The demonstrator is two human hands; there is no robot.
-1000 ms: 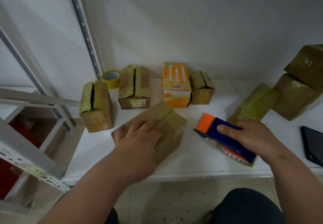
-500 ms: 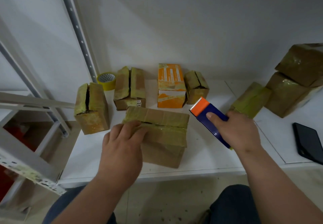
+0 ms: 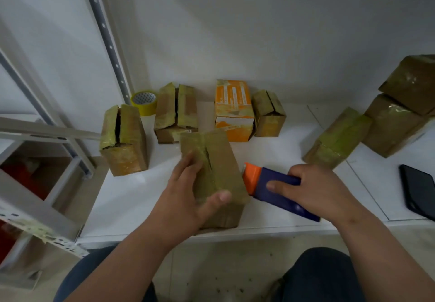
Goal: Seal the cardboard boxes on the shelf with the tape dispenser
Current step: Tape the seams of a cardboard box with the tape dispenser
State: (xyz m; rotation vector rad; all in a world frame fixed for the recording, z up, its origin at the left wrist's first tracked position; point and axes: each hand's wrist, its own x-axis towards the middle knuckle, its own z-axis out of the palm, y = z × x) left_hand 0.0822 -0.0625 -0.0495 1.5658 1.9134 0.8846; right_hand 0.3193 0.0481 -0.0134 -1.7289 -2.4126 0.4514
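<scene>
On a white metal shelf (image 3: pixel 131 198) against a pale wall, a person's left hand (image 3: pixel 186 198) holds a brown cardboard box wrapped in yellowish tape (image 3: pixel 217 174) at the shelf's front edge, fingers (image 3: pixel 188 162) spread across its top beside the open centre seam and thumb pressed on its near end. The right hand (image 3: pixel 315 191) grips a blue tape dispenser with an orange nose (image 3: pixel 270 188), fingers curled round the body, index finger laid along its side; the orange nose sits just beside the box's right face, and whether it touches cannot be told. Behind, near the wall, stand a tall brown box with a split top (image 3: pixel 123 141), a brown box with two raised flaps (image 3: pixel 176 111), an orange-and-white printed carton (image 3: pixel 234 108) and a small brown box (image 3: pixel 269 113). A yellow roll of tape (image 3: pixel 144 101) lies at the upright post. To the right sit a taped box lying tilted (image 3: pixel 339 137) and two stacked taped boxes (image 3: pixel 400 108), with a black phone (image 3: pixel 419 191) near the shelf's front edge.
</scene>
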